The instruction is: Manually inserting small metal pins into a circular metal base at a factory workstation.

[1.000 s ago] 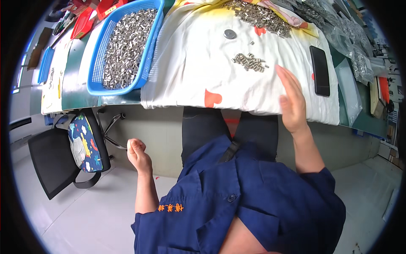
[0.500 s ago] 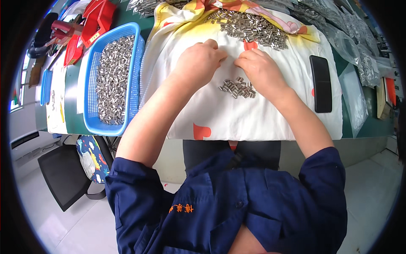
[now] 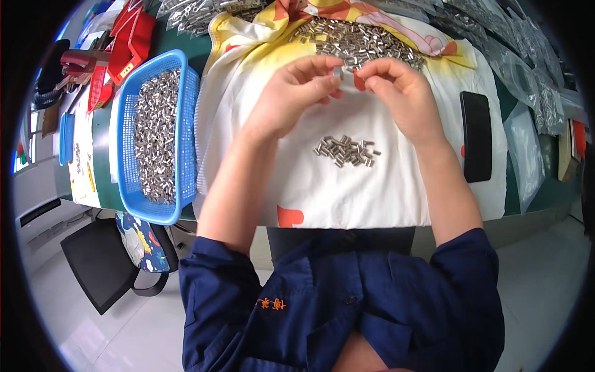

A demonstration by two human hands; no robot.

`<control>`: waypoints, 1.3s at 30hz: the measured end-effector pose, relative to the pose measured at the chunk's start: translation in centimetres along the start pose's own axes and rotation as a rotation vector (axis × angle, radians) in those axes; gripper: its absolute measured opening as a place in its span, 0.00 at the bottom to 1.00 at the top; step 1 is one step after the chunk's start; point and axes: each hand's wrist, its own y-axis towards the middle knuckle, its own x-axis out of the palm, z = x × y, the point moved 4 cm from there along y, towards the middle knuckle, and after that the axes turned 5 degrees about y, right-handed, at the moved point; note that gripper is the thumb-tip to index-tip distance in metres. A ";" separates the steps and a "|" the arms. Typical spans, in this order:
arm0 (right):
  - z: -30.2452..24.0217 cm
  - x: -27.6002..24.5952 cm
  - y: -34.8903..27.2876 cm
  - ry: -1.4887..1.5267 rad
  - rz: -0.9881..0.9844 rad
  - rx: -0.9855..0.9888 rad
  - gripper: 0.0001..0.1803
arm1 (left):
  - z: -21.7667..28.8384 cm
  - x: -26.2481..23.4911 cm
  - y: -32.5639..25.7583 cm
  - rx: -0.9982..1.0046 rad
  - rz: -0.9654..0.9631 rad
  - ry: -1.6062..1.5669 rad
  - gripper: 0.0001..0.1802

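Note:
My left hand (image 3: 291, 93) is raised over the white patterned cloth (image 3: 384, 192). Its thumb and fingers pinch a small silvery metal sleeve (image 3: 338, 72). Facing it, a short gap away, my right hand (image 3: 406, 99) has thumb and forefinger pressed together. Whatever sits in that pinch is too small to make out. Below both hands, toward me, lies a small heap of metal sleeves (image 3: 344, 151). Beyond the hands spreads a larger heap of sleeves (image 3: 365, 42), against the bunched yellow part of the cloth.
A blue plastic basket (image 3: 186, 124) full of similar sleeves stands on the left. Behind it are red bins (image 3: 132, 46). A black phone (image 3: 476, 136) rests on the cloth at right. Clear plastic bags (image 3: 527, 74) crowd the far right. A black chair (image 3: 99, 263) stands lower left.
My hands have lifted from the cloth, and a sleeve now shows in the left fingers. The small heap looks a little larger. The whole view has shifted slightly.

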 end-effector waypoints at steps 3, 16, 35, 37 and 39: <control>1.8 0.4 -0.1 0.321 0.022 0.150 0.05 | -1.6 0.5 0.2 -0.083 -0.025 -0.347 0.18; 0.0 0.4 -0.3 0.035 -0.002 0.009 0.05 | -1.4 1.1 0.0 0.000 -0.181 -0.287 0.20; 2.0 -1.5 1.3 -0.866 0.159 -0.287 0.08 | -0.3 1.3 -1.6 -0.194 -0.428 0.053 0.19; 1.9 -0.8 1.2 -0.960 0.117 -0.260 0.06 | -0.4 1.2 -1.6 -0.209 -0.458 0.110 0.19; 1.7 -0.8 0.9 -0.973 0.109 -0.255 0.06 | -0.3 1.1 -1.5 -0.121 -0.474 0.115 0.19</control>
